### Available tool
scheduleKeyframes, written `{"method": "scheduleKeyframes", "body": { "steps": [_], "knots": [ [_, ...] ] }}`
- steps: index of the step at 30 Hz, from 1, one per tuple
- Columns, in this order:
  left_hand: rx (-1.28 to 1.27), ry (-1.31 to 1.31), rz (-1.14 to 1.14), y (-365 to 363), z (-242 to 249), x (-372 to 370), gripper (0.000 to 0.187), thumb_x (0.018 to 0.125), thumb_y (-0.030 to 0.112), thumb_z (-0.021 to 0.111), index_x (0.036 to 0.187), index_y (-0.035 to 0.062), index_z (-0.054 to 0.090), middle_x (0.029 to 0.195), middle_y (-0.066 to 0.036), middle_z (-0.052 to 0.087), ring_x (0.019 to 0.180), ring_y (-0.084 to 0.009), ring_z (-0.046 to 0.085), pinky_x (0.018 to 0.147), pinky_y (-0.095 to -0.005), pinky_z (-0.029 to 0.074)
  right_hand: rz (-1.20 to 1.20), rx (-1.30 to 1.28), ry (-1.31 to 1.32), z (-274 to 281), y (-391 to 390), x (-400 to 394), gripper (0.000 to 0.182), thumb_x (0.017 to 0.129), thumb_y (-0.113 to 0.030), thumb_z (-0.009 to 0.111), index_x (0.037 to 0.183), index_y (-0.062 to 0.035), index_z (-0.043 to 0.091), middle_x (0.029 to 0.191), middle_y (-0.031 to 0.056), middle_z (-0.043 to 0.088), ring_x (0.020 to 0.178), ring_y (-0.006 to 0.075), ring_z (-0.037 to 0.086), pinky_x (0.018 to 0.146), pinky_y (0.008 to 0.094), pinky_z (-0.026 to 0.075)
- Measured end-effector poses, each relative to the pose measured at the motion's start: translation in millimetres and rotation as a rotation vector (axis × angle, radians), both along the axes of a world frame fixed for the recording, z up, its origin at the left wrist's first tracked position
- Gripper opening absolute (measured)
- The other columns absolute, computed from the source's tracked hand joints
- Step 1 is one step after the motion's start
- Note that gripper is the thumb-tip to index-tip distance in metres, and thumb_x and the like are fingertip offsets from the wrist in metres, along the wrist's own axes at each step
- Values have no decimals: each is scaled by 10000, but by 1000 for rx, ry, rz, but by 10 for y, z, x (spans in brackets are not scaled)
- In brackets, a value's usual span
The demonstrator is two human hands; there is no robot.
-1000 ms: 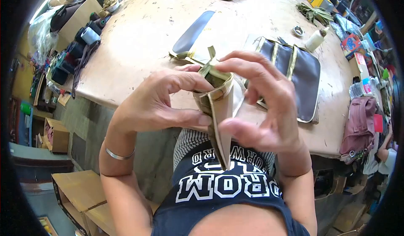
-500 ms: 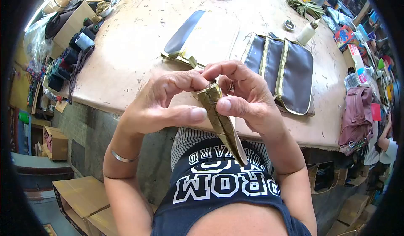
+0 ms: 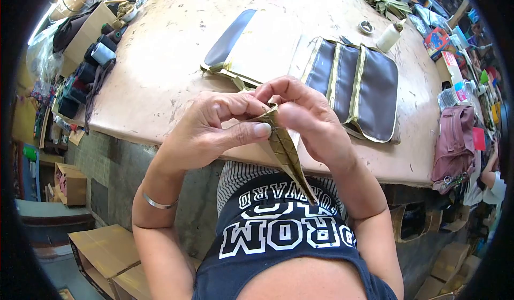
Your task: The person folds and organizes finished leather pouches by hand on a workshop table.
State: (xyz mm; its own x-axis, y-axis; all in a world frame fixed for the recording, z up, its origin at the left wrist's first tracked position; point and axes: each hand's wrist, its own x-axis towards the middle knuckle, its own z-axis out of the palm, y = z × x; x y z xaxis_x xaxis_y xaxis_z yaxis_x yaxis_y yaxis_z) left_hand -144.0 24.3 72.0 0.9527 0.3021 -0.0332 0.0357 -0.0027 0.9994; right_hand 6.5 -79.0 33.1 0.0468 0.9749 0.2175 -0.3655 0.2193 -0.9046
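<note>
A narrow piece of olive quilted fabric with a pale backing hangs down from my fingertips, its lower tip in front of the dark shirt. My left hand pinches its upper end between thumb and curled fingers. From the other side, my right hand has its fingertips on that same end, the thumb smeared by motion. Fingers partly hide what lies between them at the top. Beyond the hands, on the table, lies a grey and olive panel with zipper strips.
The worktable spreads ahead. Thread spools line its left side. A pale bottle stands near a small round dish. At the right edge sit a mauve bag and clutter. Cardboard boxes stand on the floor.
My left thumb has moved right onto the top of the fabric. My right thumb has lifted and blurred, and the hanging piece has turned slightly, showing more pale backing on its left.
</note>
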Motion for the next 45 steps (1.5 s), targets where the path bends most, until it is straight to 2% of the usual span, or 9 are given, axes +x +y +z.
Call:
{"method": "scheduleKeyframes", "body": {
  "steps": [10,12,15,18,20,23,30,35,45],
  "knots": [
    [53,-141,45,66,-221,-36,174,746,42,617,904,-29,595,874,-65,595,837,-113,540,763,-253,423,92,-87,312,-117,10,21,382,845,-314,478,1076,-11,449,1075,88,476,941,125,468,846,283,371],
    [-180,-220,224,24,-199,-88,182,745,37,612,910,-37,588,893,-81,599,863,-121,548,800,-267,424,-119,30,-224,-89,-96,82,668,795,-478,490,1225,17,363,1203,121,431,997,185,470,879,318,363],
    [2,-236,178,3,-148,-52,234,744,50,613,951,-49,567,933,-111,604,907,-157,553,883,-329,398,-263,151,-930,185,-402,81,601,712,-218,568,1219,30,361,1131,189,491,980,277,530,812,362,434],
    [196,-300,81,15,-55,124,350,737,147,644,1003,-57,546,974,-134,590,929,-175,554,907,-368,387,-488,97,-979,346,-487,104,563,585,49,522,1143,-20,497,854,176,614,760,288,623,656,275,480],
    [139,-450,45,121,-44,292,406,738,196,652,1032,-59,538,990,-143,580,935,-181,553,898,-363,395,-571,13,-1056,450,-488,364,482,607,60,433,1069,-2,556,684,50,561,566,100,516,520,207,396],
    [360,-259,312,543,-81,479,417,776,209,608,1085,-54,516,1031,-176,563,964,-210,542,851,-312,417,-863,-127,-750,460,-615,808,401,732,12,429,1121,4,526,784,-28,545,633,8,454,550,139,355],
    [788,238,514,1454,-1023,715,364,764,213,614,1046,-8,551,944,-112,586,852,-180,548,765,-292,431,-1690,150,-1348,354,-1278,1351,282,809,-55,522,1076,35,534,1018,107,585,921,172,551,835,278,411],
    [1008,278,543,1414,-1071,786,246,747,223,632,823,-3,568,799,-85,570,723,-152,518,679,-274,420,-1029,81,-1475,-194,-1412,1462,417,646,139,426,979,-45,596,980,133,600,940,277,576,940,429,352],
    [146,-8,204,1455,-937,765,324,861,230,489,1000,-57,548,1147,-128,501,886,-123,490,799,-235,376,-730,-24,-1675,-150,-685,988,284,673,-65,596,954,-51,563,1015,104,556,931,254,547,903,410,359]
  ]
}}
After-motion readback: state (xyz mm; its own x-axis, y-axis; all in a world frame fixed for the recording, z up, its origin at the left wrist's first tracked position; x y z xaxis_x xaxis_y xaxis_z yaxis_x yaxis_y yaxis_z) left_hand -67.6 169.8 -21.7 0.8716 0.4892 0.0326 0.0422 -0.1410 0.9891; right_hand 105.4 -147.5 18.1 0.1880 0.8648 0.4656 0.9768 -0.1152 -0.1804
